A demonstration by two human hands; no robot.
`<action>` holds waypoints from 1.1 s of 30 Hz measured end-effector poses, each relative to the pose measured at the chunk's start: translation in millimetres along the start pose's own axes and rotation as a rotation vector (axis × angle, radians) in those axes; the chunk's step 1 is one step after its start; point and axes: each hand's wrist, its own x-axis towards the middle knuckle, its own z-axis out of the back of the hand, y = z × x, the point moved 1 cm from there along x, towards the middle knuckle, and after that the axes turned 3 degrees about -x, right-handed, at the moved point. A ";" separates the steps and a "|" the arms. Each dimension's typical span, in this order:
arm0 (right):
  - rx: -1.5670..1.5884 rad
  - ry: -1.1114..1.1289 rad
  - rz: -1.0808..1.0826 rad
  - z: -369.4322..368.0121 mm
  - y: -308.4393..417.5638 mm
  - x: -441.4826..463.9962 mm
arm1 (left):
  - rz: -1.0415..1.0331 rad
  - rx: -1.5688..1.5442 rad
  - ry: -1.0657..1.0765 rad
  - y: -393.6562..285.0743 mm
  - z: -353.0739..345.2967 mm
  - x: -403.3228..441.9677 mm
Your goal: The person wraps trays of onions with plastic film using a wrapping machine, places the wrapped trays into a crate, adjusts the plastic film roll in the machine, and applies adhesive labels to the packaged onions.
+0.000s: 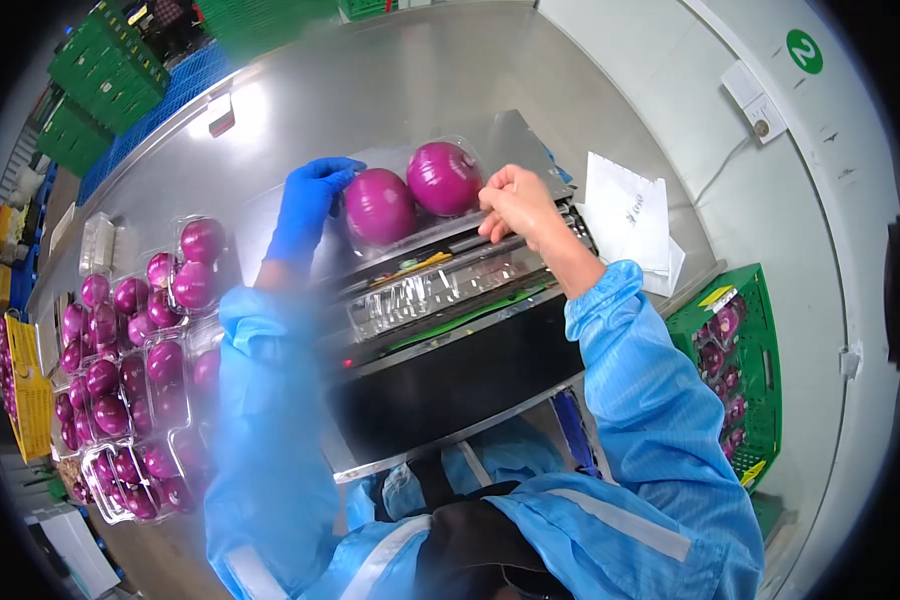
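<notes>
Two large purple round onions, one at the left [379, 206] and one at the right [444, 179], sit side by side in a clear plastic tray on a metal machine. My left hand [311, 199], in a blue glove, has its fingers closed at the tray's left edge beside the left onion; what they pinch is too small to make out. Bare, my right hand [519, 205] is at the right side of the right onion, fingers curled together, their contact with tray or film unclear. Below the tray lies a strip of crumpled clear film [410, 303] in the machine.
Several clear packs of purple onions [110, 414] cover the left of the steel table [370, 70]. White papers [630, 215] lie right of the machine. A green crate [765, 350] of packed onions stands lower right; stacked green crates [110, 70] are upper left.
</notes>
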 end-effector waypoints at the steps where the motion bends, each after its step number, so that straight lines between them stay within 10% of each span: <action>1: -0.005 0.048 -0.017 8.5 -4.5 -6.6 | -0.021 -0.017 -0.043 -1.0 -5.3 -2.4; 5: -0.223 0.140 0.250 58.5 -7.9 -40.7 | -0.183 0.125 -0.220 -3.6 10.3 -69.8; 9: -1.246 0.228 1.032 125.3 -25.9 -29.0 | -0.838 1.530 -0.053 25.1 47.5 -146.0; 15: -0.928 0.401 1.239 107.5 -59.5 -17.5 | -0.698 1.151 0.056 33.8 16.2 -167.3; 16: -0.724 0.353 1.136 113.8 -60.6 -33.0 | -0.833 1.113 0.095 3.1 7.2 -187.9; 17: -0.691 0.360 1.090 125.6 -59.3 -48.4 | -0.549 0.502 0.032 43.0 29.0 -209.9; 18: -0.547 0.495 0.610 136.0 -27.6 -76.3 | -0.320 0.453 -0.018 32.4 38.4 -232.5; 19: -0.384 0.428 0.825 142.0 -7.9 -69.9 | -0.395 -0.041 -0.085 -4.2 28.0 -242.6; 21: -0.174 0.133 1.074 137.7 47.3 -64.5 | -0.538 0.512 -0.412 -60.7 50.0 -228.7; 24: -0.140 -0.298 1.169 78.7 95.4 16.1 | -0.615 0.086 -0.767 -89.9 50.8 -121.6; 27: -0.572 -0.061 0.921 25.4 35.7 112.4 | -0.559 0.383 -0.520 39.4 75.8 24.7; 33: -0.472 0.361 0.414 40.3 24.4 22.9 | 0.204 0.197 0.076 -39.9 -5.7 -93.2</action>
